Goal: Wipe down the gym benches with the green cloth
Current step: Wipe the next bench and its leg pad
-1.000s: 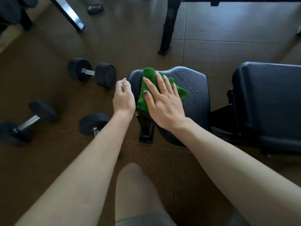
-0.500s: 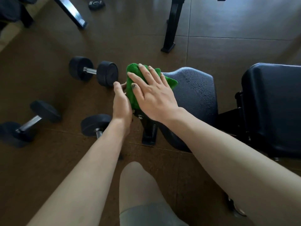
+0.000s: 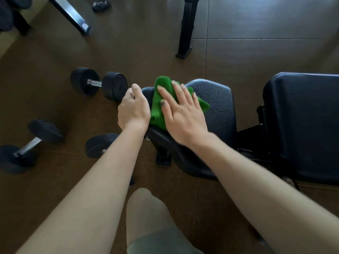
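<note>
Gym floor, dumbbell (image 3: 99, 85) beside seat pad (image 3: 216, 107) | green cloth (image 3: 159, 105) pressed flat under right hand (image 3: 183, 114), fingers straight | left hand (image 3: 133, 109) curled over pad edge | droplets remained; firm overlapping strokes advised.

The dark padded table (image 3: 218, 99), beaded with droplets, carries a green cloth (image 3: 159, 105) on its left end. A second, larger pad (image 3: 300, 121) sits just to its right. On the brown floor (image 3: 55, 180) lie three black dumbbells (image 3: 99, 85) and a small dark disc (image 3: 101, 4), beside black frame legs (image 3: 186, 28).
</note>
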Demonstrator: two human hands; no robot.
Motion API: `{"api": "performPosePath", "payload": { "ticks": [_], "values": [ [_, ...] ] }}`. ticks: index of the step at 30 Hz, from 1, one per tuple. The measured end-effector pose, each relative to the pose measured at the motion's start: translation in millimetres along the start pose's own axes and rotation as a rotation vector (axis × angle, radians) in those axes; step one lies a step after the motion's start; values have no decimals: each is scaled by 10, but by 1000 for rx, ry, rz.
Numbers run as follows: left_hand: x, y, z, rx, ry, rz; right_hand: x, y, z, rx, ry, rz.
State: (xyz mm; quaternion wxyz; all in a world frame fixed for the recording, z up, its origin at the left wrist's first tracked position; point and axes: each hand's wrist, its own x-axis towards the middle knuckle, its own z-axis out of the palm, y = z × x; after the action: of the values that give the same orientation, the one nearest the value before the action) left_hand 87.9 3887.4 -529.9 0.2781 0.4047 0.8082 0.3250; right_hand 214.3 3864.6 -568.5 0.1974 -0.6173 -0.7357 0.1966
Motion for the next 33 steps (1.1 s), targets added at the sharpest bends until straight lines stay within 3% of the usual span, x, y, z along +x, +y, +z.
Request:
{"api": "performPosePath", "payload": {
  "ticks": [4,11,16,21,24,28,30,33],
  "values": [
    [-55,-24,53,73,63,41,367,12,-49,38,-30,110],
    [-100,-39,94,57,153,40,-408,-34,20,7,-47,50],
    [-90,-70,75,32,154,44,162,127,-59,-10,-30,16],
    [-100,-36,82,59,182,41,573,516,-172,16,-19,214],
    [-90,-40,117,53,204,37,493,380,-176,35,-30,296],
    [-91,-41,111,41,201,21,-67,-64,-8,25,-20,76],
    [-109,-55,94,31,189,30,-98,52,-34,21,-40,2],
    [-108,-70,98,13,178,49,265,529,-172,-20,-17,109]
  ]
}}
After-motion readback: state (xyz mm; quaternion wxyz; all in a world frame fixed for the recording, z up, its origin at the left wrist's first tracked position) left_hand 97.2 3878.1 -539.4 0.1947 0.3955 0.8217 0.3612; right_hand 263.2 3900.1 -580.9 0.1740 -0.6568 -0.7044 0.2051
